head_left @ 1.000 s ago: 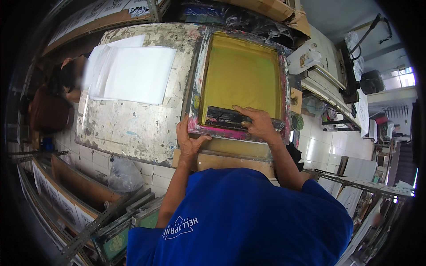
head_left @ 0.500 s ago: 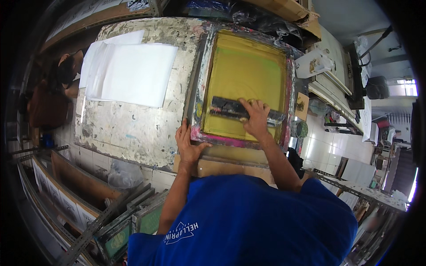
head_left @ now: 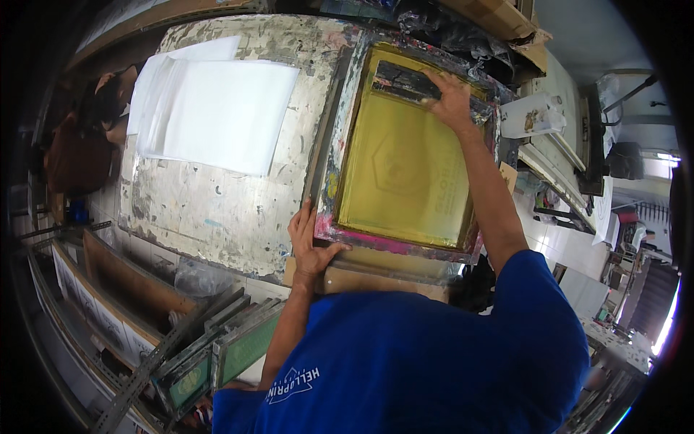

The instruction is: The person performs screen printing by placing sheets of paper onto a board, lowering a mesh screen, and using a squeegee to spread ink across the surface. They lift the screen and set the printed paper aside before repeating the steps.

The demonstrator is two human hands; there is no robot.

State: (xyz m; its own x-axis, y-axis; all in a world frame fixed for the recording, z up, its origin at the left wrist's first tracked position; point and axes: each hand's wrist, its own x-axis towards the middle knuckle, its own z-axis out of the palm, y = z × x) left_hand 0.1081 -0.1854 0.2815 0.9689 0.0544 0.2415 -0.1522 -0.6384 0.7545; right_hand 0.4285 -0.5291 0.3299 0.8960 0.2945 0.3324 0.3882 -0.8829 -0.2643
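A screen-printing frame (head_left: 334, 230) with yellow mesh (head_left: 405, 166) lies on the worktable, its wooden rim smeared with pink and other paint. Faint shapes show in the mesh. My right hand (head_left: 452, 103) is closed on a dark, paint-stained squeegee (head_left: 402, 81) at the far end of the mesh. The squeegee lies crosswise, and its right part is partly covered by my hand. At the near left corner of the frame, my left hand (head_left: 309, 249) rests with fingers stretched and thumb spread along the rim.
White sheets (head_left: 217, 112) lie on the paint-stained tabletop (head_left: 195, 195) to the left. A white plastic container (head_left: 531, 116) stands right of the frame. Black plastic (head_left: 463, 47) is heaped behind it. Framed screens (head_left: 246, 354) lean at lower left. Another person (head_left: 108, 108) is at far left.
My right hand has pushed the squeegee away from me, from the near part of the mesh to its far end. The faint shapes in the mesh now show. My left hand stays at the corner.
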